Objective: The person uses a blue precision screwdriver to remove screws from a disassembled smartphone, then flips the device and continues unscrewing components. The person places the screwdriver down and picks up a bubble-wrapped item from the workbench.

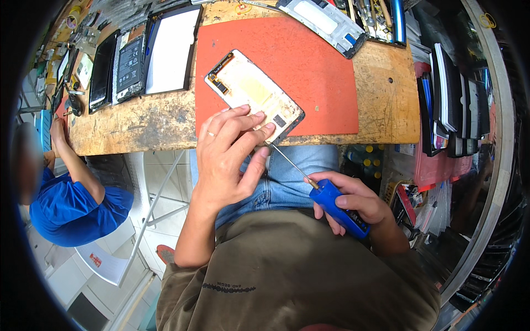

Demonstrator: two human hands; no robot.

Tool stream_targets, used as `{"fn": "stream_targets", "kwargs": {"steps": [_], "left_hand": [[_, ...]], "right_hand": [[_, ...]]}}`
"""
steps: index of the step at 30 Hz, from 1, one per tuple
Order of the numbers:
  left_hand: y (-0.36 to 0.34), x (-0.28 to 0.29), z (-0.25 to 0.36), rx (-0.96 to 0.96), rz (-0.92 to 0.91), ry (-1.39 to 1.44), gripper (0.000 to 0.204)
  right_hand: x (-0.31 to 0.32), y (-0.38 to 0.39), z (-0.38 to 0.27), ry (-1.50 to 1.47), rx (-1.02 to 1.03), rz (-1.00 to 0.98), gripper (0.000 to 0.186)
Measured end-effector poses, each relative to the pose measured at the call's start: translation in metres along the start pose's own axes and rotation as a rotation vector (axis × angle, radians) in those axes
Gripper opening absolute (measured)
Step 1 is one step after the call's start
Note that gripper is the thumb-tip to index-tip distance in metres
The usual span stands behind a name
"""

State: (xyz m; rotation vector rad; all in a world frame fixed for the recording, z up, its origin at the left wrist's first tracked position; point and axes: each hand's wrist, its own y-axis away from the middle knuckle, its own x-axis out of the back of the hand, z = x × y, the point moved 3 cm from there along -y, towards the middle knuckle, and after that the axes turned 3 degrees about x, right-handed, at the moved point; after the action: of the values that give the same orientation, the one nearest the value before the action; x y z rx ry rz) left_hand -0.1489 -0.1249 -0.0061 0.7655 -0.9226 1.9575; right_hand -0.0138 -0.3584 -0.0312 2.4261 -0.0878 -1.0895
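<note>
A phone screen panel [255, 94], its pale back facing up with yellowish patches, lies slanted on an orange-red mat [326, 71]. Its near corner reaches the table's front edge. My left hand [229, 154] holds the panel there, fingertips pressed on its back and thumb beside the near edge. In my right hand [359, 201] is a blue hand-held power tool [338, 207] with a brass-coloured collar and a thin metal shaft [290, 161]. The shaft points up and left, its tip at the panel's near corner by my left thumb. My fingertips cover part of the panel.
Another phone frame [326, 25] lies at the mat's far edge, beside a tray of tools [381, 19]. Left on the wooden table [138, 124] are an opened phone with battery [130, 63] and a white-lined box [172, 49]. A co-worker in blue [83, 207] sits at left.
</note>
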Motion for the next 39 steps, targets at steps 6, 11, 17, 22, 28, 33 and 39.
{"fn": "stream_targets", "kwargs": {"steps": [6, 11, 17, 22, 28, 33, 39], "left_hand": [[-0.001, -0.003, -0.001, -0.009, 0.015, -0.033, 0.035], [0.002, -0.005, -0.005, -0.019, 0.025, -0.040, 0.036], [0.006, -0.009, -0.010, -0.119, 0.105, -0.056, 0.037], [0.010, -0.011, -0.009, -0.054, 0.152, -0.019, 0.035], [0.006, -0.010, -0.010, -0.025, 0.150, -0.015, 0.037], [0.005, -0.010, -0.009, -0.038, 0.140, -0.031, 0.039], [0.005, -0.010, -0.009, -0.034, 0.142, -0.037, 0.038]], "right_hand": [[0.000, 0.000, -0.001, 0.015, -0.019, -0.023, 0.068], [0.001, 0.002, 0.000, 0.021, -0.004, -0.042, 0.068], [0.001, 0.005, -0.002, 0.026, 0.029, -0.018, 0.068], [0.000, 0.002, -0.003, -0.002, 0.031, 0.023, 0.068], [-0.001, -0.003, -0.004, -0.006, 0.015, -0.016, 0.068], [-0.002, -0.002, -0.003, -0.004, 0.008, -0.029, 0.068], [-0.002, -0.003, -0.003, 0.008, 0.010, -0.031, 0.068]]}}
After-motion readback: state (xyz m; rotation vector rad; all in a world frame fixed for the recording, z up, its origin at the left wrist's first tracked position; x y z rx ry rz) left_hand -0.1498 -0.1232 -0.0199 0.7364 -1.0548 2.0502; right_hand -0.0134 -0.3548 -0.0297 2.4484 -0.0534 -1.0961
